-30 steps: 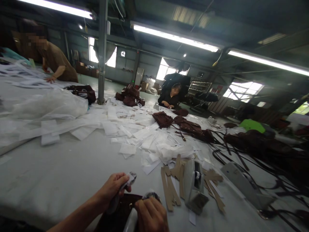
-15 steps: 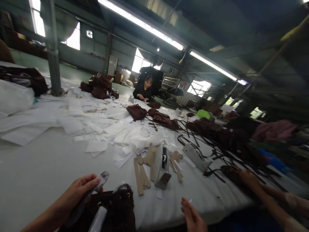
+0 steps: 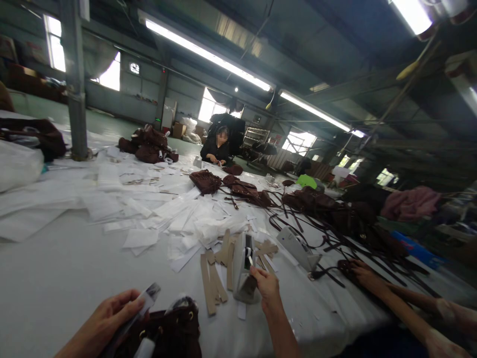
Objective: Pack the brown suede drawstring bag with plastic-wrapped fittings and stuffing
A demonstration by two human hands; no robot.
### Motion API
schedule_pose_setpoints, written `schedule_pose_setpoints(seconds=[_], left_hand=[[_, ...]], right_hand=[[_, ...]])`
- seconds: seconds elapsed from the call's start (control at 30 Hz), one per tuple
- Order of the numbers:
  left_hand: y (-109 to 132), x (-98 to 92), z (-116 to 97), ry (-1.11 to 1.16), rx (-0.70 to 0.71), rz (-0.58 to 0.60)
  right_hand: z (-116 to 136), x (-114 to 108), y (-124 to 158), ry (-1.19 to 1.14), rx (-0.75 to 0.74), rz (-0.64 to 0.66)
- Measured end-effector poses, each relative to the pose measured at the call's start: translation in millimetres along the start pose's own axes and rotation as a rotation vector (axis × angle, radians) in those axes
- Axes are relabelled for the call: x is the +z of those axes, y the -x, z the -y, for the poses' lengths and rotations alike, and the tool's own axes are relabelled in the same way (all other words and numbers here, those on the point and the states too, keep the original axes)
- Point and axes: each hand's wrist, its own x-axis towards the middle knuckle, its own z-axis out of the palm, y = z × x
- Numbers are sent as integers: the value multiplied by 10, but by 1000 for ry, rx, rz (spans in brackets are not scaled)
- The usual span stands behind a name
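Note:
My left hand (image 3: 114, 313) is closed on a strap wrapped in clear plastic (image 3: 149, 297), its end sticking out past the thumb. Below it, at the bottom edge, lies a dark brown bag (image 3: 179, 328) with brass eyelets and a white wrapped piece (image 3: 145, 348) on it. My right hand (image 3: 269, 291) is at the grey tape dispenser (image 3: 240, 281), thumb and finger pinched on a short end of tape (image 3: 251, 260) by its roll.
Beige strips (image 3: 209, 283) and white paper sheets (image 3: 139, 238) lie around the dispenser. A second tape dispenser (image 3: 298, 248) stands to the right, near a co-worker's hands (image 3: 367, 278) on a brown piece. Brown bags and straps (image 3: 324, 204) run along the right; another person (image 3: 216, 151) sits opposite.
My right hand has moved from the front edge of the table forward to the tape dispenser and pinched the tape. My left hand still holds the wrapped strap; the view has tilted upward slightly.

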Motion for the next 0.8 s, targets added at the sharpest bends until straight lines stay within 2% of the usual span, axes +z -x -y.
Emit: schedule_pose_setpoints(seconds=[0.1, 0.2, 0.37, 0.5, 0.67, 0.77, 0.8], left_hand=[[-22, -48, -3, -5, -40, 51], [-31, -87, -4, 12, -68, 37], [-45, -64, -22, 4, -89, 37], [-66, -29, -40, -56, -52, 29], [-74, -37, -40, -105, 56, -2], [-75, -10, -85, -129, 82, 2], [-75, 13, -103, -128, 84, -1]], right_hand=[[-52, -74, 93, 27, -41, -88], [-122, -140, 297, 63, -57, -126], [-259, -88, 617, 109, 14, -20], [-290, -31, 638, 171, 43, -36], [-324, -112, 646, 247, 100, 13], [-253, -48, 791, 189, 112, 98], [-184, 19, 893, 124, 86, 165]])
